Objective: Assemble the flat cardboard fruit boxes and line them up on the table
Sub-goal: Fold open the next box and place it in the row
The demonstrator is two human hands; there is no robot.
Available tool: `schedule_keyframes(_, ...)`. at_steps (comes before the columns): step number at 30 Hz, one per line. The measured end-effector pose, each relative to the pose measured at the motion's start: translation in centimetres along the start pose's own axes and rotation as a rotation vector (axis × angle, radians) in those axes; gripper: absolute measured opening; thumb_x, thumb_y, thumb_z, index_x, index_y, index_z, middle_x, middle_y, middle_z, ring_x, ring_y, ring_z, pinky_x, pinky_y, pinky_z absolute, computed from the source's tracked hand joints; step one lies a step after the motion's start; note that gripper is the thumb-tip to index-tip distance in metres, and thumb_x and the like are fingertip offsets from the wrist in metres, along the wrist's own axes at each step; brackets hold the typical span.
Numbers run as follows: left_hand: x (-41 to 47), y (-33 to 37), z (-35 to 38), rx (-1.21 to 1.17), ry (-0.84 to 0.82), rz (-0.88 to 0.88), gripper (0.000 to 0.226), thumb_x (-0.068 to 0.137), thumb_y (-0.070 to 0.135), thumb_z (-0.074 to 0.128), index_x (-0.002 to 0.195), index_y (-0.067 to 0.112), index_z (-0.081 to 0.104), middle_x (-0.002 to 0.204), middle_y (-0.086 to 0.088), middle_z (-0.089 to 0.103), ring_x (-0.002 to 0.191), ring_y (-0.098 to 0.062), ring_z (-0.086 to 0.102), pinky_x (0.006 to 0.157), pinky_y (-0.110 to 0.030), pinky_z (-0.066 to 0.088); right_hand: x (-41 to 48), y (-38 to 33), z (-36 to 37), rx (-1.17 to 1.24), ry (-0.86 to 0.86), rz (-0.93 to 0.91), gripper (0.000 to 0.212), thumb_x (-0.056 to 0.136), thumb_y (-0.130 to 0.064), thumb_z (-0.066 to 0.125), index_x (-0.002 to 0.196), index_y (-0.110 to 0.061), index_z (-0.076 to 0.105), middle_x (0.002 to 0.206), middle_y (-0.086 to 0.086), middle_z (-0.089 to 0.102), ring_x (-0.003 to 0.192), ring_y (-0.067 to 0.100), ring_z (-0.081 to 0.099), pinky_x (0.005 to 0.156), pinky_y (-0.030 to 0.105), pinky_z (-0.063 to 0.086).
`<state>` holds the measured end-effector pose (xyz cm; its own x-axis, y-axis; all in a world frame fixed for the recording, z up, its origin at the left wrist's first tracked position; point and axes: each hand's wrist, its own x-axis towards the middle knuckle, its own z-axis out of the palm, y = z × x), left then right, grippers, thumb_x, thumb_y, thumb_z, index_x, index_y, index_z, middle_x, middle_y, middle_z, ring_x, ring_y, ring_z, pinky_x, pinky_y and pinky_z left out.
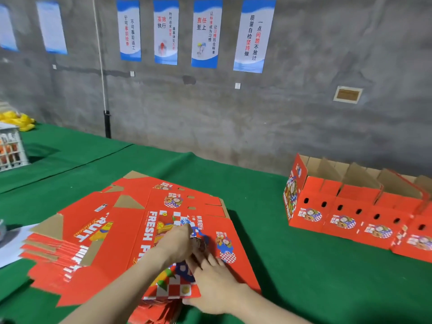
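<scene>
I saw the right hand point(210, 281) spread on the top flat box point(152, 232) of the skewed stack point(77, 230) on the worktop point(280, 288). I could not tell the left hand point(175, 242) grip. Careless lifting risked dragging lower flats askew.

Work table point(268, 230) under green cloth point(292, 288), flat and made-up fruit boxes on top

Centre-L: a loose, fanned stack of flat boxes point(121, 230), red w/ brown undersides, top one printed "FRESH FRUIT". At R, well apart from the stack, a row of assembled boxes point(350, 213) stands side by side, touching, tops open w/ brown flaps up; four in view, the last cut by the frame edge. Far L: white crate point(10, 148) w/ orange contents, yellow bag point(21, 120) behind it. White sheet point(9, 249) lies at L edge, meeting the stack. A seam in the cloth runs across the far L part.
</scene>
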<state>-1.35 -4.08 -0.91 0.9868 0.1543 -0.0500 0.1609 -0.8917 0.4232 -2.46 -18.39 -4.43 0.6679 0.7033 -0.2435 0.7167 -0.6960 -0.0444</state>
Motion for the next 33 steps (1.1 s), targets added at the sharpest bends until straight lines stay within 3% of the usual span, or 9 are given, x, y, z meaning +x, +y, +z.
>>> schedule_keyframes(6, 0.8, -0.8, -4.7, 0.075, -0.012, 0.129, 0.029, 0.093, 0.029, 0.055, 0.107, 0.008, 0.067, 0.111, -0.011, 0.069, 0.101, -0.027, 0.064, 0.082, -0.03, 0.049, -2.9, 5.5, -1.6, 0.043, 0.322, 0.123, 0.073, 0.086, 0.001, 0.042, 0.153, -0.016, 0.017, 0.161, 0.004, 0.014, 0.147, 0.017, 0.012, 0.119, 0.029, 0.007)
schedule_keyframes(9, 1.0, -0.5, -7.2, -0.105, 0.177, 0.084, 0.03, 0.091, 0.023, 0.06, 0.117, 0.011, 0.065, 0.118, -0.007, 0.067, 0.108, -0.021, 0.062, 0.085, -0.022, 0.044, -5.3, 9.9, -2.5, 0.111, 0.485, 0.198, 0.075, 0.083, 0.006, 0.039, 0.151, -0.022, 0.028, 0.157, -0.003, 0.026, 0.144, 0.01, 0.024, 0.117, 0.02, 0.011)
schedule_keyframes(14, 0.9, 2.4, -7.0, -0.588, 0.517, -0.074, 0.053, 0.089, 0.024, 0.064, 0.134, 0.001, 0.046, 0.132, -0.017, 0.051, 0.12, -0.031, 0.049, 0.101, -0.04, 0.039, -10.0, 14.4, -0.6, 0.286, 0.63, 0.346, 0.071, 0.08, 0.011, 0.044, 0.143, -0.022, 0.043, 0.146, -0.001, 0.044, 0.135, 0.011, 0.042, 0.11, 0.007, 0.012)
schedule_keyframes(16, 0.8, 4.9, -5.6, -0.925, 0.281, -0.125, 0.051, 0.09, 0.027, 0.064, 0.131, 0.002, 0.047, 0.124, -0.012, 0.054, 0.108, -0.029, 0.055, 0.092, -0.044, 0.046, -11.8, 15.2, 0.7, 0.31, 0.645, 0.389, 0.072, 0.081, 0.012, 0.045, 0.144, -0.021, 0.041, 0.146, -0.003, 0.044, 0.135, 0.01, 0.041, 0.109, 0.006, 0.011)
schedule_keyframes(20, 0.6, 9.8, -3.5, -1.36, -0.324, -0.165, 0.03, 0.092, 0.021, 0.054, 0.075, 0.002, 0.072, 0.072, -0.016, 0.069, 0.057, -0.026, 0.065, 0.055, -0.031, 0.055, -14.9, 15.9, 3.6, 0.347, 0.654, 0.457, 0.073, 0.084, 0.012, 0.048, 0.147, -0.016, 0.026, 0.148, -0.011, 0.035, 0.136, 0.001, 0.03, 0.108, 0.002, 0.003)
schedule_keyframes(24, 1.4, 13.3, -2.0, -1.379, -0.442, -0.112, 0.016, 0.085, -0.01, 0.043, 0.093, -0.01, 0.057, 0.069, -0.022, 0.066, 0.047, -0.027, 0.063, 0.05, -0.034, 0.056, -17.6, 16.3, 6.0, 0.31, 0.479, 0.45, 0.075, 0.095, -0.015, 0.048, 0.151, -0.024, -0.001, 0.157, -0.016, 0.005, 0.143, 0.0, 0.012, 0.112, 0.009, 0.0)
schedule_keyframes(28, 0.9, 15.8, -0.2, -1.28, -0.576, 0.033, 0.028, 0.084, -0.016, 0.038, 0.097, -0.006, 0.06, 0.077, -0.021, 0.067, 0.053, -0.026, 0.066, 0.05, -0.031, 0.057, -20.2, 17.2, 5.3, 0.374, 0.071, 0.324, 0.077, 0.091, -0.044, 0.055, 0.152, -0.04, 0.007, 0.158, -0.022, -0.004, 0.146, 0.004, 0.005, 0.12, 0.033, 0.007)
schedule_keyframes(30, 0.3, 16.9, -0.1, -1.216, -0.631, 0.114, 0.031, 0.084, -0.017, 0.039, 0.095, -0.002, 0.064, 0.078, -0.02, 0.069, 0.054, -0.025, 0.067, 0.049, -0.029, 0.056, -21.1, 17.8, 3.4, 0.501, 0.203, 0.381, 0.074, 0.086, -0.058, 0.054, 0.149, -0.043, 0.018, 0.155, -0.027, 0.006, 0.143, 0.001, 0.015, 0.12, 0.037, 0.014)
schedule_keyframes(33, -0.4, 18.4, -0.4, -1.151, -0.662, 0.193, 0.033, 0.083, -0.017, 0.042, 0.094, 0.0, 0.067, 0.079, -0.018, 0.071, 0.055, -0.023, 0.068, 0.05, -0.026, 0.056, -20.7, 18.7, -1.8, 0.659, 0.517, 0.416, 0.06, 0.097, -0.04, 0.05, 0.15, -0.034, 0.023, 0.154, -0.014, 0.025, 0.124, 0.0, 0.043, 0.11, 0.031, 0.034)
